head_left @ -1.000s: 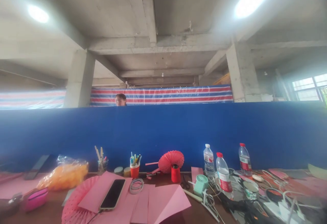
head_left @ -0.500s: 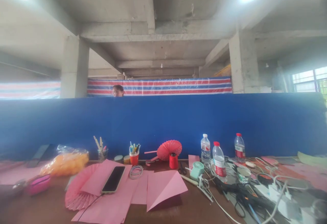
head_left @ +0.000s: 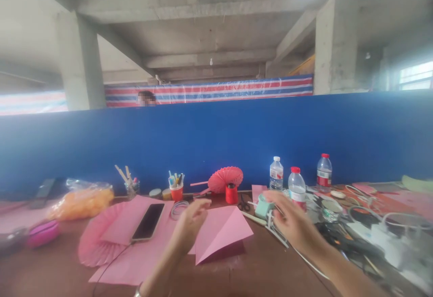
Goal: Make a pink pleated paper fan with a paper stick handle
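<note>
Soft, hazy light with a whitish veil at upper left; window point(head_left: 415, 76) glares far right. Left hand point(head_left: 191, 225) and right hand point(head_left: 291, 222) motion-smeared. Frame edges stretched, soft.

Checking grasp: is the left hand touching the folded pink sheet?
Cannot tell. The head view shows the left hand overlapping the folded pink sheet; no plain contact or gap.

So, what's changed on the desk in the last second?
Both hands have come up into view: the left hand hovers over the folded pink paper, and the right hand reaches beside the mint fan. Neither visibly grips anything. The camera has tilted down. The phone, bottles and paper lie as before.
</note>
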`<state>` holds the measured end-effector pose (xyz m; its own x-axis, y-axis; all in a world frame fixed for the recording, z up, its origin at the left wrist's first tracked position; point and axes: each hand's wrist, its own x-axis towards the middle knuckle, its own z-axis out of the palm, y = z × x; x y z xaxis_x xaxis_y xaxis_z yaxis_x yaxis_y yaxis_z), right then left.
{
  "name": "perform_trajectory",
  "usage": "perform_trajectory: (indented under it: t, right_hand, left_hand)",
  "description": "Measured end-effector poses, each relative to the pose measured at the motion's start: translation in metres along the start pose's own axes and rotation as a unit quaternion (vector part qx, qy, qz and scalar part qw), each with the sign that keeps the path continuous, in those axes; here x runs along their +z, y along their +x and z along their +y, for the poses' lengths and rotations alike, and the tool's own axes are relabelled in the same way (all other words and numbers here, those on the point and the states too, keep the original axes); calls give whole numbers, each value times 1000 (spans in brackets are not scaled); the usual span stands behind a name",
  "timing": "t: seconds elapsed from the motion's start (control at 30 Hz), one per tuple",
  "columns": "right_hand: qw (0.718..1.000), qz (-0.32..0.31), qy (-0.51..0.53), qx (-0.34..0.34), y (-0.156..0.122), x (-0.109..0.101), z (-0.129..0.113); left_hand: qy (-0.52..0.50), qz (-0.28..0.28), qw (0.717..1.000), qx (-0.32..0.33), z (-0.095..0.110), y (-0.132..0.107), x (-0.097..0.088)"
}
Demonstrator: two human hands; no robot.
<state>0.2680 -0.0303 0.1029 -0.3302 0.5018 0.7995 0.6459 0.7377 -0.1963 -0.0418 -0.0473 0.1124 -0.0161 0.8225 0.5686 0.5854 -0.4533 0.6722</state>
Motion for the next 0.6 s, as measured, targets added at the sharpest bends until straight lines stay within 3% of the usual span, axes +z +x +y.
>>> perform_trajectory:
  t: [0.07, 0.13, 0.23, 0.4, 0.6]
  right_hand:
    - [996, -93, -7, 5, -3, 33, 12]
    - [980, -196, -12, -11, -9, 66, 21]
    - [963, -262, 2, -63, -18, 100, 28]
    - [950, -295, 74, -69, -29, 122, 38]
    - [933, -325, 157, 8, -36, 117, 40]
  left_hand:
    - [56, -111, 992, -2, -38, 6, 25]
    - [140, -180, 974, 9, -73, 7, 44]
    - [187, -299, 935, 34, -103, 2, 58]
    - [158, -402, 900, 60, -99, -11, 61]
    - [137, -414, 898, 52, -71, -15, 55]
